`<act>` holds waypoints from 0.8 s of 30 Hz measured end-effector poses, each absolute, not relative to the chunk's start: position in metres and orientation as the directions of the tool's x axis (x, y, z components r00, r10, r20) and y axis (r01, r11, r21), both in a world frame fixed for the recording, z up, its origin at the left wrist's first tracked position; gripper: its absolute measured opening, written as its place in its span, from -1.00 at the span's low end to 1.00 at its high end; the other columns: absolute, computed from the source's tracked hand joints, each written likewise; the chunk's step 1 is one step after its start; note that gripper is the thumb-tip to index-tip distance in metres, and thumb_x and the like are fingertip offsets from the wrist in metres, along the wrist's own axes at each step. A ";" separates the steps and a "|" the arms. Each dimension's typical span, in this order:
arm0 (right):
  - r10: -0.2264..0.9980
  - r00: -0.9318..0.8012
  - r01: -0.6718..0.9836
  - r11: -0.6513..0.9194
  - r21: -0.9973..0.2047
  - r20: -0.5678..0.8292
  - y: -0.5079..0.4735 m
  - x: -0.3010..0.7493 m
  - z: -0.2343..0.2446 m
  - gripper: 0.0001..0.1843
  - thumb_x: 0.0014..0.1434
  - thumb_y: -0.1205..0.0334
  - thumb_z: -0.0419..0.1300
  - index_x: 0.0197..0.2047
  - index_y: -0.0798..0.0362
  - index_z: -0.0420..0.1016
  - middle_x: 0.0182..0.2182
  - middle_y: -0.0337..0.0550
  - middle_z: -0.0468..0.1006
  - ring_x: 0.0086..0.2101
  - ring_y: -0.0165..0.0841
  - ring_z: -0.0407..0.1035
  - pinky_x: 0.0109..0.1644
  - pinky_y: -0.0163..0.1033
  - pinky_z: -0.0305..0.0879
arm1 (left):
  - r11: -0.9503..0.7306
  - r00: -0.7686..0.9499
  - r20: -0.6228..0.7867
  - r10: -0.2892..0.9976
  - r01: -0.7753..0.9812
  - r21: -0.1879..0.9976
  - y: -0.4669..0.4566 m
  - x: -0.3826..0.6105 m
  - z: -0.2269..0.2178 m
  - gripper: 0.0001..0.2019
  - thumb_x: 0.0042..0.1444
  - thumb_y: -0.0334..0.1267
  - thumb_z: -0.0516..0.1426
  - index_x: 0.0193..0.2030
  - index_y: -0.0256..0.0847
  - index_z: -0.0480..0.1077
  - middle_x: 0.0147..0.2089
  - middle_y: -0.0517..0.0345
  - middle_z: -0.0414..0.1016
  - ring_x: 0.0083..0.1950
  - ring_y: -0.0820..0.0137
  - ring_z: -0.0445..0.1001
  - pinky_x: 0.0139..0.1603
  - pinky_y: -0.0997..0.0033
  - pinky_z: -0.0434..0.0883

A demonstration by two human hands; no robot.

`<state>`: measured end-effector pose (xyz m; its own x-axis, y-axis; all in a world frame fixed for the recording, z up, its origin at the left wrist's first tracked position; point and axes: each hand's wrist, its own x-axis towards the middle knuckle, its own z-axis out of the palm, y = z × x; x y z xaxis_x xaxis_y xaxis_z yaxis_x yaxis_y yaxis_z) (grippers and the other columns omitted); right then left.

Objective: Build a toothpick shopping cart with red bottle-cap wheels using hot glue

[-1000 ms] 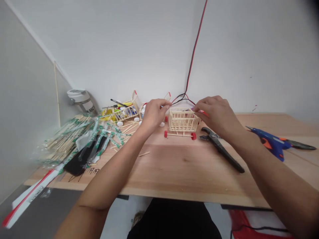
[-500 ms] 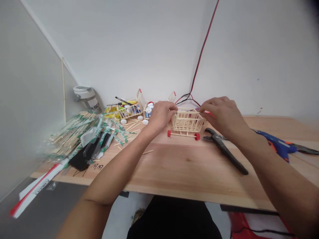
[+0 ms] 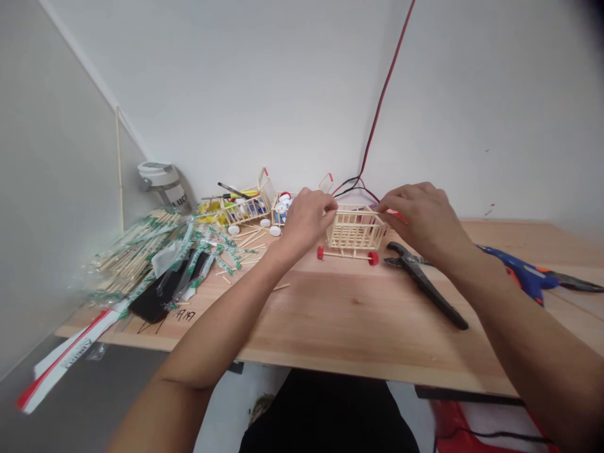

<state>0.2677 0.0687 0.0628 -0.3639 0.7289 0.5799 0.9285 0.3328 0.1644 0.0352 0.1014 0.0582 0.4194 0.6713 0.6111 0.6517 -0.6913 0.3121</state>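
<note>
A miniature cart point(image 3: 356, 236) built from thin wooden sticks stands upright on the table in front of me, with red wheels on a stick axle low at its near side. Along its top near rim runs a thin wooden stick point(image 3: 357, 212). My left hand point(image 3: 309, 217) is closed in a pinch at the left end of this stick, and my right hand point(image 3: 415, 211) pinches at its right end. The fingertips partly cover both top corners of the cart. Whether the stick rests fully on the rim I cannot tell.
Pliers point(image 3: 419, 283) and a blue glue gun point(image 3: 521, 270) lie at the right. On the left are bagged sticks point(image 3: 141, 251), a black phone-like slab point(image 3: 163, 292) and a lidded jar point(image 3: 165, 185). Another stick cart point(image 3: 245, 209) holds small items. Cables point(image 3: 358, 179) run up the wall.
Almost nothing differs. Both hands stay at the cart's top rim, and the view has shifted very slightly.
</note>
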 end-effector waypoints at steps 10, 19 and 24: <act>0.736 -0.361 0.930 0.330 0.163 0.573 0.068 0.267 0.063 -0.86 0.25 0.25 0.17 -0.28 -0.01 0.57 -0.14 -0.04 0.61 -0.14 -0.05 0.33 -0.18 -0.05 0.14 | -0.684 0.407 0.632 0.659 0.675 0.278 0.105 0.038 0.054 -0.87 0.12 -0.44 0.11 -0.36 -0.21 0.48 -0.28 0.12 0.57 -0.16 0.27 0.36 -0.10 0.26 0.28; 0.717 -0.339 0.936 0.324 0.139 0.609 0.064 0.266 0.065 -0.86 0.25 0.26 0.17 -0.26 0.00 0.58 -0.14 -0.04 0.60 -0.12 -0.04 0.31 -0.15 -0.03 0.15 | -0.711 0.384 0.686 0.618 0.644 0.281 0.105 0.038 0.051 -0.87 0.12 -0.46 0.12 -0.37 -0.18 0.44 -0.28 0.17 0.57 -0.20 0.33 0.37 -0.06 0.26 0.28; 0.696 -0.343 0.931 0.340 0.132 0.631 0.055 0.265 0.066 -0.85 0.25 0.25 0.15 -0.28 0.00 0.56 -0.15 -0.03 0.59 -0.11 -0.02 0.30 -0.13 0.00 0.15 | -0.716 0.380 0.683 0.623 0.630 0.303 0.096 0.036 0.055 -0.87 0.10 -0.47 0.12 -0.37 -0.20 0.44 -0.27 0.16 0.57 -0.18 0.33 0.39 -0.04 0.27 0.28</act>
